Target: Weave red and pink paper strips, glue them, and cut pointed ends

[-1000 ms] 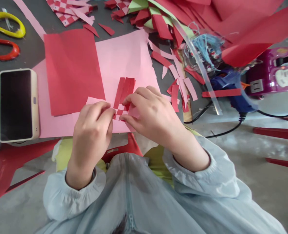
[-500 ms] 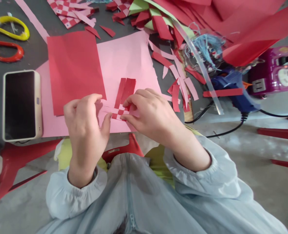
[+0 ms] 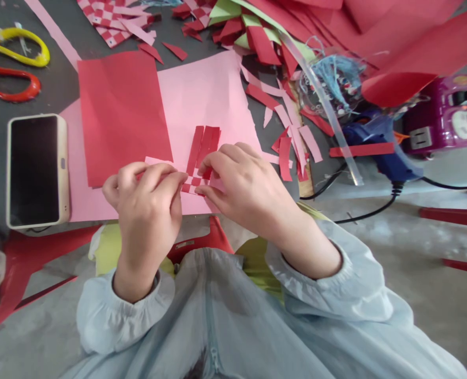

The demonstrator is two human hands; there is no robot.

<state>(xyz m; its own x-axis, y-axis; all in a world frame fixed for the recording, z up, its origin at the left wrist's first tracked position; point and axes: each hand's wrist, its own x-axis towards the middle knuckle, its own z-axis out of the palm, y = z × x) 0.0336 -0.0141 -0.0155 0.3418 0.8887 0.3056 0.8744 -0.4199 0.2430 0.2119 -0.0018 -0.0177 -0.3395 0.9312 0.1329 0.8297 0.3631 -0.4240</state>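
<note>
Plainly, the main risk lies in the loose weave: the small red-and-pink woven piece [image 3: 191,180] sits on the pink sheet [image 3: 205,84], and its red strips [image 3: 205,147] splay upward, unsecured. If the right hand [image 3: 243,181] lets its pressure slip, rows could shift or spread; a hard tug from the left hand [image 3: 150,205] could tear or crease the narrow paper. The left fingers come together in a tight pinch, seemingly on the piece's left edge, though the contact is partly covered. The right thumb and forefinger are curled close, holding its right side. Across the table [image 3: 57,79], a clear container [image 3: 305,101] holds small beads [image 3: 339,111], with blue tassels [image 3: 336,73] heaped over them.
</note>
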